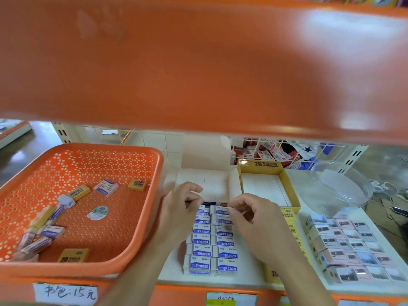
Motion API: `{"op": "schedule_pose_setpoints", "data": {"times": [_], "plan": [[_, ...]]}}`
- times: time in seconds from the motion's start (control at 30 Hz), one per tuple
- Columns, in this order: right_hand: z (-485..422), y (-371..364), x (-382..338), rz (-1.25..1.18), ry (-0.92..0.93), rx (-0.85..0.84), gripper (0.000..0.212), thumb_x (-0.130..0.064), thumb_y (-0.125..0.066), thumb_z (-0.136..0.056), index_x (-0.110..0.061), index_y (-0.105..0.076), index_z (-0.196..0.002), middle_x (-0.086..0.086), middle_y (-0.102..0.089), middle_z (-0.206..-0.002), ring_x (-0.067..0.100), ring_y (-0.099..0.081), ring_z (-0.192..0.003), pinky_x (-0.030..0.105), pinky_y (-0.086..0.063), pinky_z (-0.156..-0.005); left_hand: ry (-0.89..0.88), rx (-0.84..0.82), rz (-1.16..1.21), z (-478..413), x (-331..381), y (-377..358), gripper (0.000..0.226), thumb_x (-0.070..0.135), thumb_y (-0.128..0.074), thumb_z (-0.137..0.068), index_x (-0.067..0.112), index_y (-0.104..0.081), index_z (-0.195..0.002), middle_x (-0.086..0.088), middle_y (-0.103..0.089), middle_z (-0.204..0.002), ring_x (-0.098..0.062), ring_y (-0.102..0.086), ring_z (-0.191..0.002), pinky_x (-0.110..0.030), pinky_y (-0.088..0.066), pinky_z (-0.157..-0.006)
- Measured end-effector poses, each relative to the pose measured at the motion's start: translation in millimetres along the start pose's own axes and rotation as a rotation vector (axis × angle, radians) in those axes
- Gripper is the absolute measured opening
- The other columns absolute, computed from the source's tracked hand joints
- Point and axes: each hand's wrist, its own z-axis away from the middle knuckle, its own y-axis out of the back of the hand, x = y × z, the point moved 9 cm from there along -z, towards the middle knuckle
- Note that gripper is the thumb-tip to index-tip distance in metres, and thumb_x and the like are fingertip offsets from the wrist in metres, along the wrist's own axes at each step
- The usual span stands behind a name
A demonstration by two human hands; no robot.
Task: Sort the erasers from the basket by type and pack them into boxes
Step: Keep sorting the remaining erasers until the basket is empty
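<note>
Now | left hand (180, 209), right hand (254, 219): grips clamped on one rectangular eraser (215, 204) | perforated orange plastic basket (106, 147) beside

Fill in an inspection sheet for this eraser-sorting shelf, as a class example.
Surface: white shelf, mostly covered.
Job's things: orange basket holds loose erasers; white box holds two rows of blue-labelled erasers; yellow box looks empty; picture-sleeved erasers packed at right.
Clutter: clear plastic bowl.
Grips: left hand and right hand pinch one purple eraser.
Cables: white lead, far right.
Surroundings: orange shelf overhead; price label in front.
</note>
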Motion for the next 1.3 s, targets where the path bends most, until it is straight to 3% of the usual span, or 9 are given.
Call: {"op": "schedule_pose_setpoints", "data": {"times": [0.1,0.23,0.33,0.5,0.87,0.93,1.07,1.2,1.3], "plan": [[-4,-4,5,0.118,0.017,-0.017,0.006,-0.028,-0.059,-0.092,-0.029,-0.065,-0.094,-0.016,-0.062,-0.089,0.000,-0.055,-0.078,0.017,-0.048,-0.072,0.031,0.021,0.063,-3,-6,0,0.019,0.003,-0.068,-0.083,0.021,-0.065,-0.089,0.014,-0.069,-0.075,0.009,-0.062,-0.077,-0.002,-0.042,-0.066],[-7,-15,6,0.170,0.027,-0.106,0.025,-0.036,-0.061,-0.090,-0.033,-0.061,-0.114,-0.019,-0.056,-0.111,0.000,-0.052,-0.095,0.022,-0.046,-0.086,0.045,0.042,0.072,-4,-11,0,0.029,0.009,-0.076,-0.078,0.034,-0.060,-0.080,0.013,-0.068,-0.080,0.011,-0.061,-0.076,-0.002,-0.044,-0.065],[-8,-19,0,0.183,0.054,-0.160,0.027,-0.031,-0.060,-0.091,-0.031,-0.060,-0.118,-0.020,-0.056,-0.112,-0.002,-0.052,-0.091,0.014,-0.042,-0.078,0.036,0.054,0.057,-4,-12,-2,0.025,0.011,-0.077,-0.077,0.031,-0.062,-0.081,0.013,-0.067,-0.081,0.010,-0.061,-0.075,-0.002,-0.044,-0.065],[-12,-21,-3,0.200,0.076,-0.182,0.025,-0.025,-0.058,-0.093,-0.031,-0.060,-0.117,-0.024,-0.053,-0.096,-0.009,-0.052,-0.081,0.006,-0.039,-0.061,0.032,0.043,0.060,-6,-14,-6,0.024,0.014,-0.077,-0.078,0.033,-0.062,-0.081,0.013,-0.068,-0.078,0.010,-0.061,-0.077,-0.003,-0.044,-0.066],[-12,-17,-6,0.231,0.096,-0.193,0.026,-0.029,-0.059,-0.093,-0.033,-0.059,-0.119,-0.026,-0.051,-0.096,-0.006,-0.049,-0.085,0.005,-0.036,-0.063,-0.009,0.048,0.058,-4,-9,-6,0.018,0.012,-0.076,-0.079,0.027,-0.066,-0.084,0.017,-0.067,-0.078,0.010,-0.061,-0.079,-0.003,-0.044,-0.067],[-13,-11,-6,0.236,0.098,-0.165,0.030,-0.031,-0.058,-0.093,-0.033,-0.057,-0.123,-0.027,-0.050,-0.097,-0.006,-0.046,-0.088,0.004,-0.034,-0.067,-0.061,0.094,0.045,0,0,1,0.013,0.010,-0.073,-0.081,0.020,-0.070,-0.088,0.023,-0.065,-0.079,0.012,-0.061,-0.082,-0.002,-0.044,-0.069],[-15,8,-14,0.253,0.145,-0.031,0.034,-0.030,-0.056,-0.094,-0.031,-0.054,-0.128,-0.019,-0.053,-0.125,-0.001,-0.046,-0.108,0.011,-0.033,-0.091,-0.212,0.085,-0.100,12,37,8,0.018,0.014,-0.064,-0.090,0.022,-0.070,-0.105,0.028,-0.061,-0.091,0.020,-0.054,-0.086,-0.003,-0.044,-0.074],[-19,11,-35,0.331,0.251,0.032,0.040,-0.024,-0.060,-0.091,-0.024,-0.054,-0.131,-0.012,-0.051,-0.132,0.010,-0.046,-0.123,0.013,-0.030,-0.095,-0.386,0.054,-0.335,25,76,16,0.029,0.010,-0.060,-0.089,0.021,-0.065,-0.115,0.008,-0.065,-0.114,-0.008,-0.061,-0.101,-0.031,-0.049,-0.089],[-22,-4,-59,0.383,0.308,-0.005,0.046,-0.031,-0.058,-0.092,-0.026,-0.047,-0.136,-0.010,-0.045,-0.139,0.009,-0.041,-0.127,0.015,-0.027,-0.099,-0.376,0.131,-0.489,28,80,49,0.032,0.014,-0.064,-0.087,0.022,-0.063,-0.118,0.007,-0.065,-0.117,-0.015,-0.060,-0.108,-0.034,-0.041,-0.097]]}}
